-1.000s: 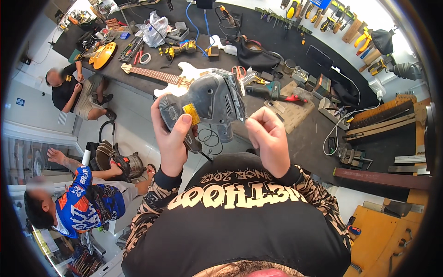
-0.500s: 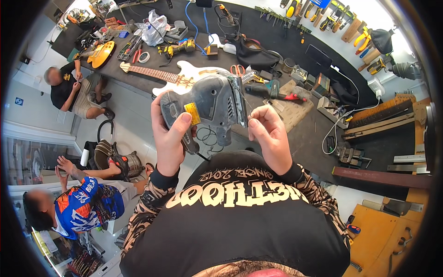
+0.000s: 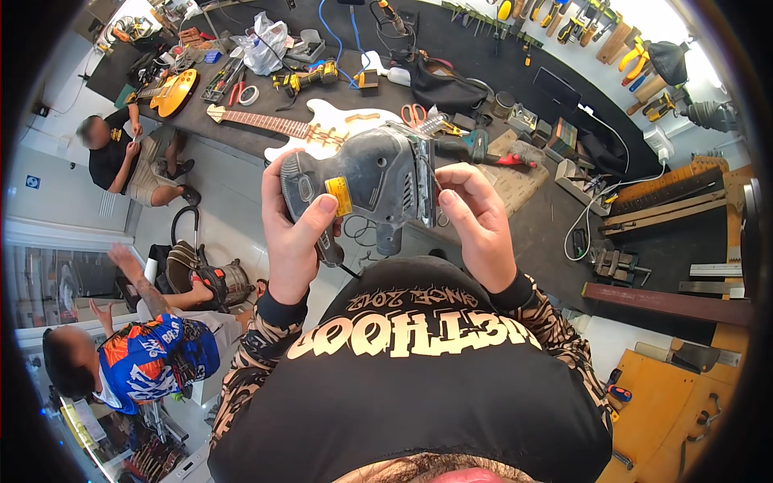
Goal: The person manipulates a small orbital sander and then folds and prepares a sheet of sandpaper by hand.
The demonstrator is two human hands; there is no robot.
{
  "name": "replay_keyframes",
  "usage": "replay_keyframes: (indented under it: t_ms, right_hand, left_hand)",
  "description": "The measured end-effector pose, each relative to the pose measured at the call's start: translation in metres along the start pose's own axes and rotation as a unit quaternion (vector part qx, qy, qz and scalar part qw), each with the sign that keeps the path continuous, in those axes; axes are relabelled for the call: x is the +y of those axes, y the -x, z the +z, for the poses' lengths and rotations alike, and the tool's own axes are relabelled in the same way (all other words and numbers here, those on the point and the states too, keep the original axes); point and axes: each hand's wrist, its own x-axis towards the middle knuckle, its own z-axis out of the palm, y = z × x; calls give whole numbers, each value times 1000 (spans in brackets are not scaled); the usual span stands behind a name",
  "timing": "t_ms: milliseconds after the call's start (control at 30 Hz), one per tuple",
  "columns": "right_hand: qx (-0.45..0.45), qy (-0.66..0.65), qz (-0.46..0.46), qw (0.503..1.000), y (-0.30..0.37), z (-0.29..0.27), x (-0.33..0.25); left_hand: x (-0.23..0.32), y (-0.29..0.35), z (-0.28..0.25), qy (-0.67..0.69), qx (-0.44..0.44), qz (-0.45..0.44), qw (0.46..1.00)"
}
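Observation:
A dark grey, dusty sheet sander (image 3: 366,179) with a yellow label is held up before my chest, tilted so its flat base faces right. My left hand (image 3: 294,221) is wrapped round its handle, the thumb beside the label. At the base edge, my right hand (image 3: 481,221) has its thumb and forefinger closed on a thin metal wire lever (image 3: 439,190). The inner fingertips are partly hidden by the base. Beyond the sander, a white electric guitar body with a neck (image 3: 266,123) lies on the dark bench (image 3: 225,143).
Scissors (image 3: 413,115), a teal power tool (image 3: 477,147) and a yellow drill (image 3: 310,76) lie on the bench. A yellow guitar (image 3: 174,94) rests far left. Two people sit at left, one in a blue shirt (image 3: 165,362). A vise (image 3: 618,266) stands right.
My right hand has shifted slightly, its fingers closer against the sander's base edge. The sander has barely moved in my left hand. The person in blue has raised an arm.

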Motion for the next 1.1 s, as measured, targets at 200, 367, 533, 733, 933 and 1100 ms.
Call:
replay_keyframes:
  t_ms: [200,367,533,733,933,1100]
  right_hand:
    - [-76,-18,-43,996,0,-4,4]
    - [-102,-75,-40,991,1,-11,16]
    - [-98,-41,-71,992,7,-5,13]
    - [-110,-15,-101,989,12,-7,16]
    - [-95,-40,-93,990,16,-6,26]
    - [-104,-33,-84,991,11,-10,19]
  left_hand:
    - [8,-3,-3,63,20,-55,996]
    - [10,-2,-7,79,26,-84,993]
    - [10,0,-9,80,29,-106,991]
    - [10,3,-9,87,26,-117,989]
    - [2,8,1,75,53,-91,992]
    - [-2,10,0,46,45,-114,991]
